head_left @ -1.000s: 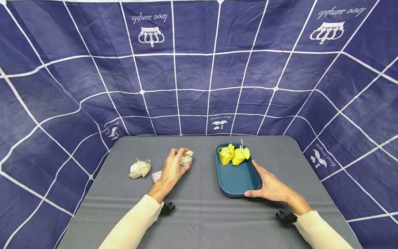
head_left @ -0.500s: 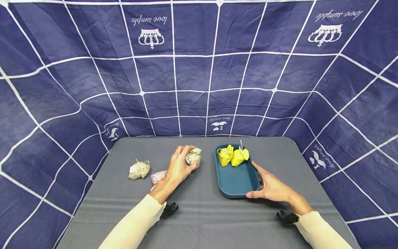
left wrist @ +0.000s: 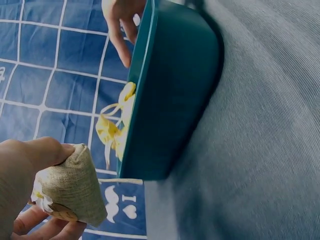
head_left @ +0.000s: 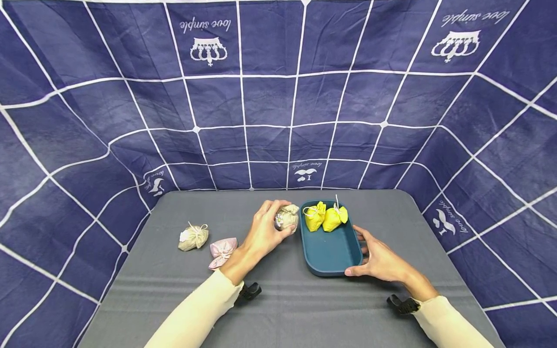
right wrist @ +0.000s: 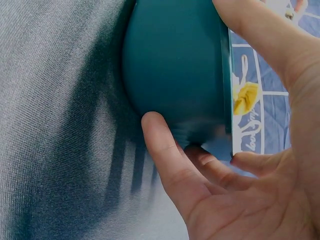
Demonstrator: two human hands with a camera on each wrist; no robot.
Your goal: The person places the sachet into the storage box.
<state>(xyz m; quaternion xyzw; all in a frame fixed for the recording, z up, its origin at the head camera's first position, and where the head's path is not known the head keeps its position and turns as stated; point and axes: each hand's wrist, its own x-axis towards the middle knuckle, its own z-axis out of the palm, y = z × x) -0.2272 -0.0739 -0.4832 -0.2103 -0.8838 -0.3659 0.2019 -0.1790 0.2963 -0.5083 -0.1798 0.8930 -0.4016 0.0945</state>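
A beige cloth pouch with a small flower on it (head_left: 287,218) is held between the thumb and fingers of my left hand (head_left: 265,231), raised just left of the blue tray (head_left: 332,256). In the left wrist view its woven side (left wrist: 75,185) faces the camera. Two yellow tied pouches (head_left: 334,218) lie at the far end of the tray. My right hand (head_left: 380,258) holds the tray by its near right corner, thumb at the near rim and fingers along the right side. The right wrist view shows the fingertips (right wrist: 152,122) at the tray's outer wall.
Left of my left forearm, a pink pouch (head_left: 223,249) lies on the grey cloth-covered table (head_left: 278,309). Farther left is another beige pouch tied with white string (head_left: 193,238). A blue cloth with white grid lines (head_left: 270,101) walls in the back and sides.
My left hand has carried the beige pouch to the right, close to the tray. The pink pouch, partly covered by that arm before, shows more fully now. My right hand stays at the tray.
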